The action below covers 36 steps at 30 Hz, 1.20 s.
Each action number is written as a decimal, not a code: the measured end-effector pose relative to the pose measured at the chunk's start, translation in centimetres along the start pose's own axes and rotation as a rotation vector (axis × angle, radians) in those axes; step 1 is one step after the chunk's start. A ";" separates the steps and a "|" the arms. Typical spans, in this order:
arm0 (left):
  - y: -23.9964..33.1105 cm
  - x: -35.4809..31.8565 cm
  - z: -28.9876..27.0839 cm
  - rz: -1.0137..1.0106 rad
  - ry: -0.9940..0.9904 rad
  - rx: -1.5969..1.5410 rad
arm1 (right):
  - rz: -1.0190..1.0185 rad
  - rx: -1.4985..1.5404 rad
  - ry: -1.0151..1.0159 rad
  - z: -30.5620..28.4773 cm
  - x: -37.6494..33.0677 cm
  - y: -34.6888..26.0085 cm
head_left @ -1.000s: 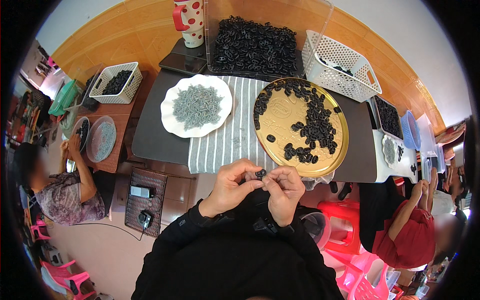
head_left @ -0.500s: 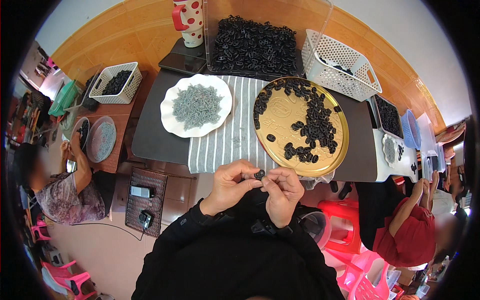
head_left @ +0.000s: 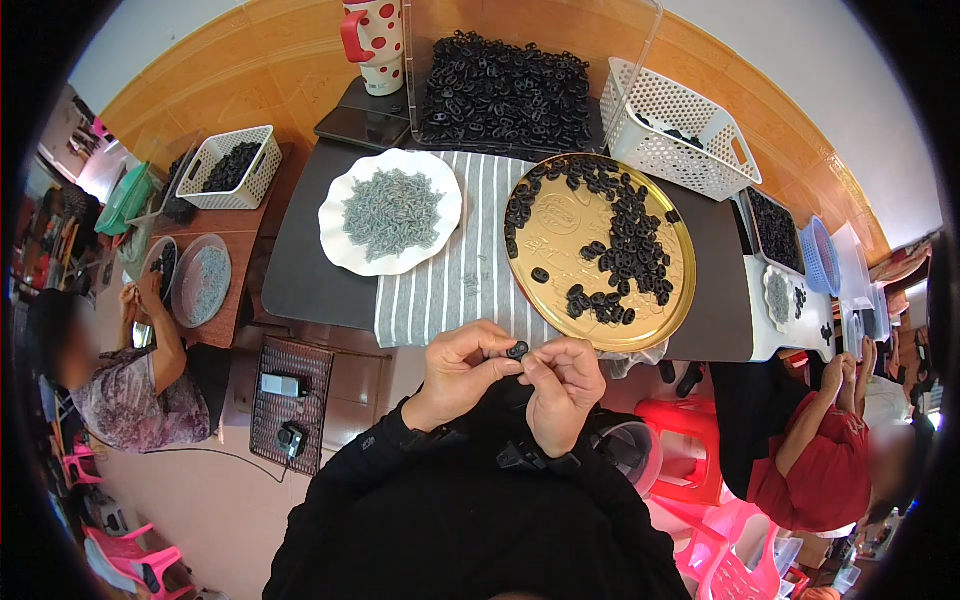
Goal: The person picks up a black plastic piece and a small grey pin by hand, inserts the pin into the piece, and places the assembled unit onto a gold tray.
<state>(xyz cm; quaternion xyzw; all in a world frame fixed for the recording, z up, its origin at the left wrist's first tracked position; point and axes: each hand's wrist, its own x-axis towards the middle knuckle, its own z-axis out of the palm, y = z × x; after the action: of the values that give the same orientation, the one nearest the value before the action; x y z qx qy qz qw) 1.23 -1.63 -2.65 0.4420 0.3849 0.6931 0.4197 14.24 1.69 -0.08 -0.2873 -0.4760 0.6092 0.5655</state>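
Note:
Over my lap, just off the table's front edge, my left hand point(head_left: 460, 372) pinches a small black oval part point(head_left: 517, 350) between thumb and forefinger. My right hand point(head_left: 563, 392) meets it from the right, thumb and forefinger pressed together at the part's side. Whatever those right fingertips hold is too small to make out. Beyond my hands, a white wavy-edged plate point(head_left: 336, 228) bears a heap of small grey-green spring-like pieces point(head_left: 393, 212). To its right, a round gold tray point(head_left: 555, 250) carries many loose black parts point(head_left: 637, 240) like the one I hold.
A grey striped cloth point(head_left: 430, 300) lies under plate and tray. Behind stand a clear bin of black parts point(head_left: 505, 95), a white basket point(head_left: 690, 150), a spotted tumbler point(head_left: 378, 50) and a phone point(head_left: 362, 127). People sit working at left point(head_left: 140, 390) and right point(head_left: 815, 465).
Both hands keep nearly the same pinching pose around the black part. The whole view has shifted very slightly; nothing has visibly been picked up or put down.

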 end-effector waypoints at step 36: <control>3.0 0.2 0.0 0.132 -0.088 0.342 | 0.080 0.060 -0.217 -1.0 0.2 -0.1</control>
<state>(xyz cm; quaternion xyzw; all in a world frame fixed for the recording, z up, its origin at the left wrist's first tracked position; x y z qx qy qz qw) 0.42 -2.49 0.07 0.5611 0.4485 0.6236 0.3084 15.09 2.15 -0.35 -0.2213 -0.5041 0.6729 0.4941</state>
